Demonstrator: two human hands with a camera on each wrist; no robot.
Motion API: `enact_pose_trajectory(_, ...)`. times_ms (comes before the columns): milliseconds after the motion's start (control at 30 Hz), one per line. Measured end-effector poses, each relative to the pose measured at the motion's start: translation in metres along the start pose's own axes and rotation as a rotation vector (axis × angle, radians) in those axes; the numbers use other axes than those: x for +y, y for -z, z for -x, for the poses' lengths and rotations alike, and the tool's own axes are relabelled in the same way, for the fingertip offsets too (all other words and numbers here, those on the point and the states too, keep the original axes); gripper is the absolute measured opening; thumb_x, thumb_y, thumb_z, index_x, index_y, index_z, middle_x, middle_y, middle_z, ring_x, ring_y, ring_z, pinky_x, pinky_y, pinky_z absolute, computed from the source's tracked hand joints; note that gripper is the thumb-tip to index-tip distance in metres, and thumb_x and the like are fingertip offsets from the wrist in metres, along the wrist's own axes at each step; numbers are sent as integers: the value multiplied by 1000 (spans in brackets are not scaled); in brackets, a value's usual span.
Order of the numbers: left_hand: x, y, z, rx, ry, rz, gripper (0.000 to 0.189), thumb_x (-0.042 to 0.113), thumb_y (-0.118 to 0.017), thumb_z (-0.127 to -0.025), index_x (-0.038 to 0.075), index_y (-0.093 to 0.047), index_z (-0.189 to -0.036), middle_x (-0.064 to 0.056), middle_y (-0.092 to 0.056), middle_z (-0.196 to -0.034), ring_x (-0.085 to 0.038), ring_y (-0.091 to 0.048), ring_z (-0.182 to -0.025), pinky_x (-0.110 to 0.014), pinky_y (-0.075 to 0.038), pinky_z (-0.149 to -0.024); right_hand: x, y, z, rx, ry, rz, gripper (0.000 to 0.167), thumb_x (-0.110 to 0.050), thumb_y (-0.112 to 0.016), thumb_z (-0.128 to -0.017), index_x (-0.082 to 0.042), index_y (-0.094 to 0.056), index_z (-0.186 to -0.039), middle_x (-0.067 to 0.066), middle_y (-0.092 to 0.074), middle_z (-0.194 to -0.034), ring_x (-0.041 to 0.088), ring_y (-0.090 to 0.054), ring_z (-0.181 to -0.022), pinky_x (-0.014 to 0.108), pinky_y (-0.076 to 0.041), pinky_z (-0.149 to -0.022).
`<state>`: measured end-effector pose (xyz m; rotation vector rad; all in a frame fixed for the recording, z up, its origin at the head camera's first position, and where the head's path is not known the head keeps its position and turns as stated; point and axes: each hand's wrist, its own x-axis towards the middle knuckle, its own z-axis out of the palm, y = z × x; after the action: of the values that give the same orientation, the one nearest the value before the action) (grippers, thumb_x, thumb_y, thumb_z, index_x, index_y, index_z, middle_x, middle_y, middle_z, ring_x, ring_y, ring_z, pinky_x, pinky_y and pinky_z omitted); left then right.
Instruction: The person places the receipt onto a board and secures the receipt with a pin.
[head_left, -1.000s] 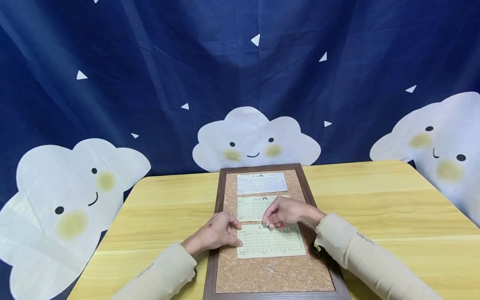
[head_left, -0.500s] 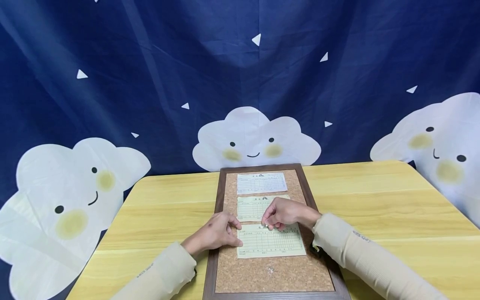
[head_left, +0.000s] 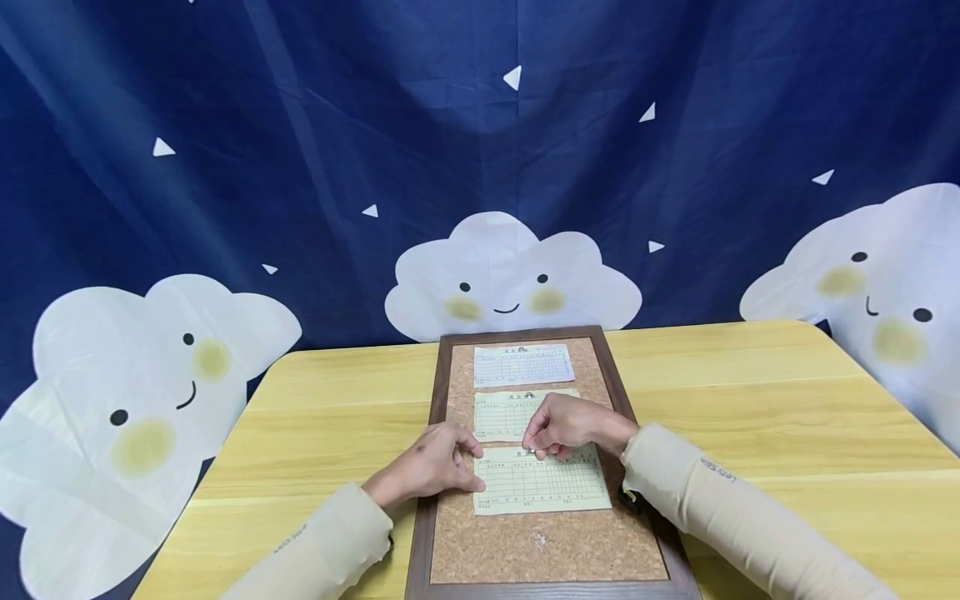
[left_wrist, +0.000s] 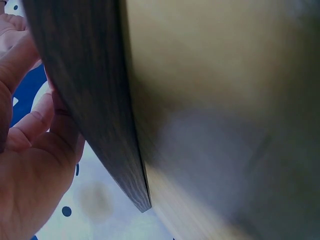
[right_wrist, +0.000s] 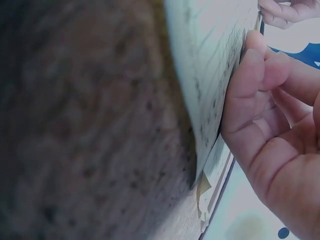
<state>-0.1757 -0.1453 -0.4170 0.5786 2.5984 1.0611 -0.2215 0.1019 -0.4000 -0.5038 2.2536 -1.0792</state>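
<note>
A framed cork board (head_left: 480,550) lies on the table with three printed paper forms in a column. My right hand (head_left: 573,421) pinches a small, shiny push pin (head_left: 531,451) at the top edge of the lowest yellowish form (head_left: 536,487); the fingers hide most of the pin. With thumb and fingers spread, my left hand (head_left: 431,467) rests at that form's left edge. In the right wrist view, the right hand's fingertips (right_wrist: 252,65) bend against the paper (right_wrist: 210,60). The left wrist view has the left hand (left_wrist: 40,150) beside the dark frame (left_wrist: 90,75).
A middle yellowish form (head_left: 498,421) and a whitish form (head_left: 517,371) lie higher on the board, each with a small fastener at its top. Small clear bits (head_left: 541,540) sit on the cork below. Light wood table (head_left: 337,400) surrounds the board; a blue cloud-print cloth (head_left: 480,125) hangs behind.
My right hand and forearm have shifted slightly left, and the push pin shows less between the fingers. The left hand, the board and the forms have stayed in place.
</note>
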Motion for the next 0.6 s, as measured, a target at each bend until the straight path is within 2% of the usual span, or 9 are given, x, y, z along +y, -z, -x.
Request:
enact_pose_trajectory(233, 0, 0, -1, 0, -3, -9, 32, 11, -91, -69, 8, -71, -94, -2, -57, -86, -9, -58, -67, -37, -44, -84, -1, 0, -1, 23, -33, -15, 10, 4, -69, -90, 0, -76, -85, 4, -65, -62, 10, -49, -52, 24, -50, -52)
enact_pose_trajectory(500, 1, 0, -1, -2, 14, 0, 31, 10, -91, -69, 7, -71, -92, -3, -56, -88, -12, -55, -75, -32, -44, -77, -2, -2, -2, 22, -45, 4, 10, 4, -68, -91, -1, -74, -84, 4, -65, -63, 10, -51, -53, 24, -50, -51)
enact_pose_trajectory(600, 0, 0, -1, -6, 12, 6, 31, 10, -91, -69, 7, -71, -93, -3, -56, -87, -11, -58, -69, -32, -45, -77, -2, -2, -2, 18, -42, 8, 11, 4, -68, -91, -1, -75, -84, 4, -65, -64, 10, -51, -53, 24, -50, -52)
